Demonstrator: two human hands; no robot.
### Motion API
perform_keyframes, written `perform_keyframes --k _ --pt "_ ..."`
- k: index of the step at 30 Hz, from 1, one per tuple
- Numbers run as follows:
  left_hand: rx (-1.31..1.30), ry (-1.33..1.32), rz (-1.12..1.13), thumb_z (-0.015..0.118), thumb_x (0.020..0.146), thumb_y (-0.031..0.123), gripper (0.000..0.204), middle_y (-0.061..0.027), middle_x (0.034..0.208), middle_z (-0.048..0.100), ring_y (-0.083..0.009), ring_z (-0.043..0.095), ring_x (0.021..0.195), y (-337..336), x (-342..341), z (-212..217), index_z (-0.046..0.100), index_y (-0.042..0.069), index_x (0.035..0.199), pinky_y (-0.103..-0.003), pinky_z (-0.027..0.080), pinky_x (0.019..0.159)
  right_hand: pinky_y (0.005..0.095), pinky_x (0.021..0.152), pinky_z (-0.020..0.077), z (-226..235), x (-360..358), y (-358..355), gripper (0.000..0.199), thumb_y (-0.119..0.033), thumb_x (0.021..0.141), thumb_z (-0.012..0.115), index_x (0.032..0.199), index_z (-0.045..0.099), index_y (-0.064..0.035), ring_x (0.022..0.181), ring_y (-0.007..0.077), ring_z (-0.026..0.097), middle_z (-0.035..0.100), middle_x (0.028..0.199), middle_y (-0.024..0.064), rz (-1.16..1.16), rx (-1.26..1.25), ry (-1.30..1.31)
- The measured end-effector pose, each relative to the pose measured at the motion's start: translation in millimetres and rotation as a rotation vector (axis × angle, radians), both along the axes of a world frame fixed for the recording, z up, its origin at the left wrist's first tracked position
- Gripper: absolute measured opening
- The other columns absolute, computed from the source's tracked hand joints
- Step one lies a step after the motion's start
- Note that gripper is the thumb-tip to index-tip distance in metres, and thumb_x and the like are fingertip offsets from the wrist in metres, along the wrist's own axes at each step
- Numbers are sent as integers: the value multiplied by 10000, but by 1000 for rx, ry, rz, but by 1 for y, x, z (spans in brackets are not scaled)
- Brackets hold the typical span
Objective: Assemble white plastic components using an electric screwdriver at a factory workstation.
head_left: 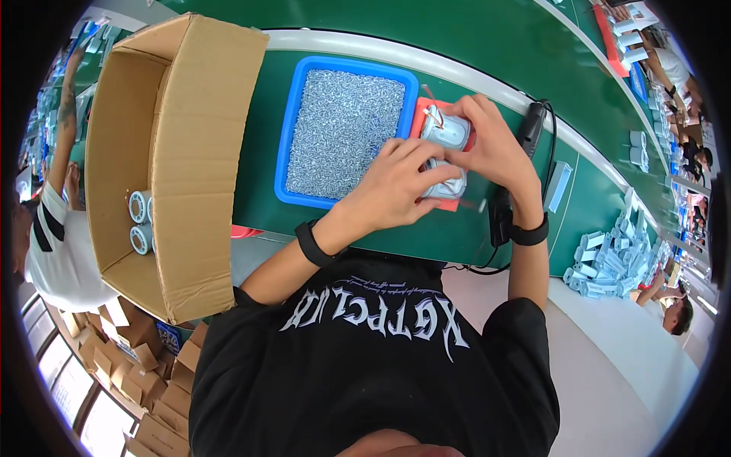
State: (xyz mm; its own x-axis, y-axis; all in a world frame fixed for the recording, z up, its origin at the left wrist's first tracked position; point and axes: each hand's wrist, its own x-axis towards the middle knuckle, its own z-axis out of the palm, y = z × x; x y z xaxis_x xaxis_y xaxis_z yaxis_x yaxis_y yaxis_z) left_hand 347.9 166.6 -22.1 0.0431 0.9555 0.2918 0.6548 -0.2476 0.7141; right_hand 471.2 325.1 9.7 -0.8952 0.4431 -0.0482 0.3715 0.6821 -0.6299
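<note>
Left hand (390, 183): half-curled, palm down, thumb and fingers set around the lower pale casing (445, 183); from where I stand I cannot tell how firmly it grips.
Right hand (496, 145): thumb and fingers curved toward each other at the upper pale casing (448, 133), thumb near the left hand's fingertips; I can't see whether anything is pinched there.
Green table (260, 160): spread beneath both hands.
Cardboard box (202, 160): well left of the left hand, its open side facing away from it.
Blue tray (288, 137): just left of the left hand, filled with small silvery pieces (346, 126).
Pale-blue parts (613, 255): heaped well to the right of the right hand.
Red fixture (451, 205): under the fingers of both hands, bearing the two casings.
Black tool (531, 126): just right of the right hand, corded.
</note>
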Motion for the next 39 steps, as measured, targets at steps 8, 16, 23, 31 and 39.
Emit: perform_keyframes --k 8,16,23,31,39 --pt "-65 -161 -8 758 654 168 473 -62 1121 529 -284 495 1062 -3 -8 -3 605 171 1101 -408 366 916 352 841 448 -5 12 -1 496 -123 661 750 1107 545 -47 990 300 524 533 1042 122 -1 83 21" --pt "-105 -124 79 742 675 114 501 -89 1167 549 -293 501 1107 -11 -7 -4 588 117 1152 -391 407 941 403 793 489 18 133 27 435 -255 803 668 1159 536 -42 939 316 602 593 1096 190 -880 335 -150" --pt "-273 -349 -48 698 727 108 418 -124 1174 540 -335 483 1118 -5 -30 16 579 50 1124 -398 395 942 352 717 484 -23 201 25 429 -270 815 648 1137 531 -11 835 241 608 601 987 187 -984 216 -328" --pt "-11 140 263 595 815 91 288 -165 1069 575 -332 558 984 40 -5 24 592 29 1097 -397 455 850 343 828 466 38 148 23 469 -170 811 667 1215 499 0 940 222 578 590 1043 119 -760 -26 679" --pt "36 -216 109 577 803 20 215 -153 877 640 -313 618 802 51 -3 16 632 12 1010 -366 505 707 352 890 457 36 38 -1 543 -305 881 606 1259 392 20 1019 256 585 602 1084 168 -327 -596 947"
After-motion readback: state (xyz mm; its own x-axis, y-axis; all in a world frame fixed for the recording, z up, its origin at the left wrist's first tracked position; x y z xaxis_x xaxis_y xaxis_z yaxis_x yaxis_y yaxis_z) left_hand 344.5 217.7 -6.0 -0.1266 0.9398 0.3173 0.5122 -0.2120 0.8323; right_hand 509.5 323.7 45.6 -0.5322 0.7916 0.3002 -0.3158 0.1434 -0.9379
